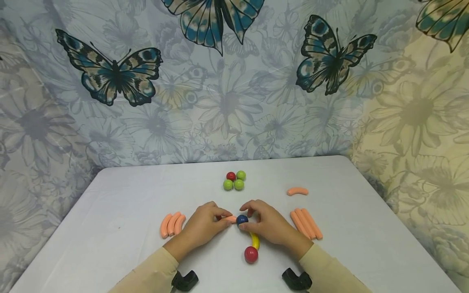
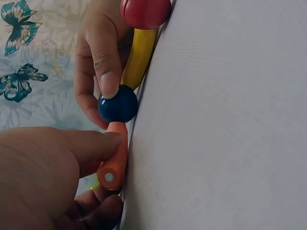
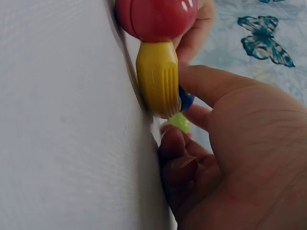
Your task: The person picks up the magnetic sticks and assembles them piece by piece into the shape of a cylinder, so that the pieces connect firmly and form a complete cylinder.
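Observation:
Between finger and thumb, my left hand [image 1: 205, 224] pinches an orange rod [image 2: 115, 153] with a pale metallic dot in its end. The rod's other end meets a dark blue ball [image 2: 117, 105]. My right hand [image 1: 269, 224] holds that ball, the thumb on its near side and fingers behind it. A curved yellow rod [image 3: 156, 79] runs from the blue ball toward the table's front, ending at a larger red ball [image 1: 250, 254]. In the right wrist view the blue ball is mostly hidden by the yellow rod and thumb.
On the white table [image 1: 110, 195], several small green balls [image 1: 239, 184] and a red one [image 1: 231, 176] sit at the back. Curved orange rods [image 1: 171, 224] lie left, straight ones [image 1: 306, 224] right, and a single curved rod [image 1: 297, 191] back right. Black objects [image 1: 185, 280] show beneath the wrists.

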Demonstrator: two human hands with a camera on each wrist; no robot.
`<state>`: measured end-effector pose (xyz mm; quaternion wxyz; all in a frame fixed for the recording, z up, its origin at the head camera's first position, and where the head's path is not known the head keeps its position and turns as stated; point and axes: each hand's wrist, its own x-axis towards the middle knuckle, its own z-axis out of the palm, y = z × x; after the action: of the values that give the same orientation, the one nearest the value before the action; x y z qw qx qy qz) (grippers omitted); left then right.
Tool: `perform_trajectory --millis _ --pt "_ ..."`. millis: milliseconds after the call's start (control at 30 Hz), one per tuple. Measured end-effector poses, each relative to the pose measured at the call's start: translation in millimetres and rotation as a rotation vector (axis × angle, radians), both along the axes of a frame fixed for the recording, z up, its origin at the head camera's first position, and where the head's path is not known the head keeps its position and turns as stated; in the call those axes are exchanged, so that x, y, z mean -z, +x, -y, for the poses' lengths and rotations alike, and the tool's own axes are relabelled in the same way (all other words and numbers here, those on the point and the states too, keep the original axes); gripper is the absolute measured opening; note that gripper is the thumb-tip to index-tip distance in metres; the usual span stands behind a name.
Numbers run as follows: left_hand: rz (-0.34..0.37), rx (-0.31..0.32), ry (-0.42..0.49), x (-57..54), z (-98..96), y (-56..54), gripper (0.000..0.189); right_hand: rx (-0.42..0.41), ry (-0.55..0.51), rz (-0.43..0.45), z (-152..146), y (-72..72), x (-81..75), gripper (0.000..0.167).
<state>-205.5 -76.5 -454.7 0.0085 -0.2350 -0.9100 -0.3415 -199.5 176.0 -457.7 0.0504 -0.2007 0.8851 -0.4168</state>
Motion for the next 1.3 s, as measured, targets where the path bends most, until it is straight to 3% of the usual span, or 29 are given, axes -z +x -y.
perform_trajectory --millis 133,400,767,967,1067,1300 --pt "0.029 0.000 0.030 -1.1 -0.2 0.2 0.025 -0.013 0.022 -0.016 -0.1 1.0 0.0 0.030" --pt "0.121 -0.096 0.201 -7.4 5.9 -6.2 0.038 0.056 0.031 0.015 2.0 1.2 -1.0 0.027" --pt "0.199 -0.168 0.446 -27.6 39.5 -19.7 0.053 0.061 0.028 0.007 1.1 0.9 -1.1 0.031" --pt "0.261 -0.208 0.487 -32.3 51.5 -24.1 0.059 0.067 0.022 0.019 0.9 0.1 -1.3 0.034" --pt "0.269 -0.200 0.502 -32.1 51.4 -27.5 0.060 0.092 0.029 0.031 1.5 -0.2 -2.0 0.037" --pt "0.265 -0.189 0.507 -29.0 44.3 -34.9 0.060 0.150 0.144 0.037 5.0 -0.1 -1.9 0.042"
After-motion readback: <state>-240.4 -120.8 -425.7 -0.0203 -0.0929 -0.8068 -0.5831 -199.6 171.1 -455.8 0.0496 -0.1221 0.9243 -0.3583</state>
